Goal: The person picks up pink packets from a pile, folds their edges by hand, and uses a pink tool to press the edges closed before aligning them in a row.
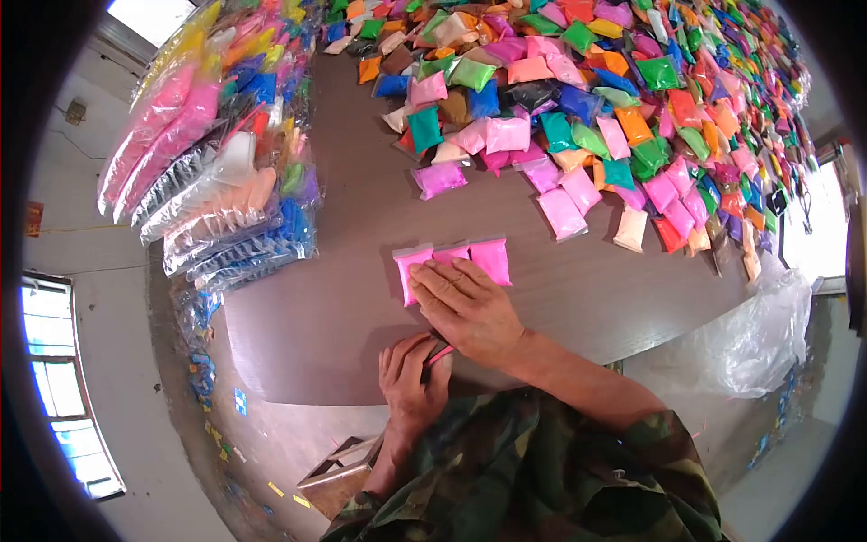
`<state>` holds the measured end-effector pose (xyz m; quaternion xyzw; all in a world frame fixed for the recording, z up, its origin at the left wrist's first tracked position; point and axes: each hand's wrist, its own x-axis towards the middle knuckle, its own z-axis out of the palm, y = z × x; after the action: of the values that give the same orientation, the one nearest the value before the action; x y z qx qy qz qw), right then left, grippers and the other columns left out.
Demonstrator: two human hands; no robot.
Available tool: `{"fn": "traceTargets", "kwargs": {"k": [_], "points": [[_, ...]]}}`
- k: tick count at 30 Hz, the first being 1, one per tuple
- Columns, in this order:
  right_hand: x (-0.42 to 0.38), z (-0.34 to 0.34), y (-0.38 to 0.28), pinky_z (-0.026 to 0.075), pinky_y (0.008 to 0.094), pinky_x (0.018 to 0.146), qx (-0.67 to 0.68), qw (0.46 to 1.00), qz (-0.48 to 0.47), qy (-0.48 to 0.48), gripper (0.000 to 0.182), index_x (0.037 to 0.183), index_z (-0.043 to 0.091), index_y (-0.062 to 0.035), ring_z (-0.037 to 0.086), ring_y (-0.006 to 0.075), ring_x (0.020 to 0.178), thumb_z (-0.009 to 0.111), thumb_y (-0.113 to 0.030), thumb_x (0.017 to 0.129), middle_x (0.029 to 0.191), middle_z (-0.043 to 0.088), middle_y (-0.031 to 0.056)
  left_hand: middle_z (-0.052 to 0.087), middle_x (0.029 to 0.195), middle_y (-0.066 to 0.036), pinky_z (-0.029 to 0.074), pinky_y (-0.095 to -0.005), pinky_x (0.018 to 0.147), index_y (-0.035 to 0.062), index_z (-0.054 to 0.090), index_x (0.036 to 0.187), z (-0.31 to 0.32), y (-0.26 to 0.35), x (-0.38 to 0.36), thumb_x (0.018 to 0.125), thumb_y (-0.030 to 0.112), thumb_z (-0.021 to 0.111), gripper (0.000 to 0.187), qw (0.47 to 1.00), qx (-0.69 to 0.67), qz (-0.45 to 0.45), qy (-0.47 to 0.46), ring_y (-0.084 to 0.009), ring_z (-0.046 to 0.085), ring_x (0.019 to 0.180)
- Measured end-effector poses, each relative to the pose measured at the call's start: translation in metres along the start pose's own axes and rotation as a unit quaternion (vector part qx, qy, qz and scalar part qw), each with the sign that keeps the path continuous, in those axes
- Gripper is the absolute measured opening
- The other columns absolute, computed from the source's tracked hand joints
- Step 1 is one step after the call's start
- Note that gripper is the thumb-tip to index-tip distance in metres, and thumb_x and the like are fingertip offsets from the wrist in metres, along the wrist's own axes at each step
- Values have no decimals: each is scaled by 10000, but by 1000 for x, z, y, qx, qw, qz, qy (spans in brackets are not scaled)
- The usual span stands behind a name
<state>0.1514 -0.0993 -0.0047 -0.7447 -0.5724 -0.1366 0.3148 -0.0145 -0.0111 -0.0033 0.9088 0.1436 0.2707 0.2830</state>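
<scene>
Three pink packets lie in a row near the table's front: a left packet (414, 271), a middle packet (452, 254) and a right packet (491, 261). My right hand (470, 312) rests over their lower parts, fingers stretched out and fairly flat, covering most of the middle one. Just below it, at the table edge, my left hand (414, 379) is closed with curled fingers. A small dark object with a pink strip (440, 354) shows between my left hand and my right wrist; its kind is not clear.
A large heap of colourful small packets (632, 135) covers the table's back and right. Clear bags of packed colourful packets (226, 181) are stacked at the left. Crumpled clear plastic (759, 334) hangs at the right edge. Below stands a wooden stool or box (339, 483).
</scene>
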Motion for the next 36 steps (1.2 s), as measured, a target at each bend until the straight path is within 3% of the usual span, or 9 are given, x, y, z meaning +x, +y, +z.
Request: {"fn": "traceTargets", "kwargs": {"k": [3, 8, 12, 15, 18, 28, 36], "points": [[1, -5, 0, 464, 512, 1135, 40, 999, 13, 2, 432, 1318, 678, -20, 631, 319, 1302, 653, -181, 917, 1402, 642, 160, 728, 1181, -176, 542, -470, 955, -9, 714, 1116, -6, 1, -2, 983, 210, 739, 258, 998, -41, -54, 12, -384, 687, 1048], [5, -22, 5, 515, 503, 1055, 91, 992, 43, 82, 444, 1299, 694, -4, 671, 345, 1230, 759, -82, 866, 1374, 664, 164, 672, 1373, -206, 491, -499, 1086, -23, 701, 1275, -20, 4, 30, 1005, 209, 703, 356, 997, 76, 16, 14, -415, 630, 1254], [-9, -38, 10, 515, 512, 1050, 76, 986, 104, 105, 378, 1228, 727, -13, 672, 359, 1218, 787, -39, 856, 1353, 680, 152, 594, 1524, -197, 421, -518, 1181, -18, 653, 1410, -15, 2, 64, 1025, 217, 673, 451, 987, 137, 69, -42, -430, 528, 1431], [-26, -48, 13, 516, 513, 1044, 58, 985, 130, 99, 349, 1199, 741, -21, 672, 363, 1219, 785, -42, 854, 1341, 684, 152, 583, 1544, -182, 410, -519, 1193, -18, 639, 1427, -9, -5, 70, 1030, 216, 671, 461, 979, 158, 77, -100, -426, 510, 1455], [-41, -56, 13, 507, 514, 1054, 52, 983, 155, 81, 311, 1185, 740, -28, 665, 357, 1227, 770, -74, 879, 1340, 682, 142, 570, 1566, -139, 433, -512, 1148, 20, 645, 1441, -3, -19, 60, 976, 220, 734, 514, 983, 145, 73, -90, -401, 522, 1445], [-64, -58, 20, 525, 497, 1007, 119, 951, 266, 106, 276, 1163, 749, -16, 679, 374, 1169, 760, -42, 888, 1307, 702, 150, 592, 1526, -205, 480, -520, 1169, -19, 664, 1397, 6, -29, 53, 932, 86, 755, 485, 993, 87, 60, -57, -454, 560, 1405], [-63, -59, 22, 544, 443, 974, 151, 934, 285, 153, 231, 1133, 762, -4, 685, 358, 1119, 752, -43, 906, 1274, 722, 137, 567, 1548, -217, 452, -543, 1184, -22, 626, 1445, 5, -29, 54, 954, 182, 752, 546, 991, 89, 77, -65, -465, 529, 1426]]}}
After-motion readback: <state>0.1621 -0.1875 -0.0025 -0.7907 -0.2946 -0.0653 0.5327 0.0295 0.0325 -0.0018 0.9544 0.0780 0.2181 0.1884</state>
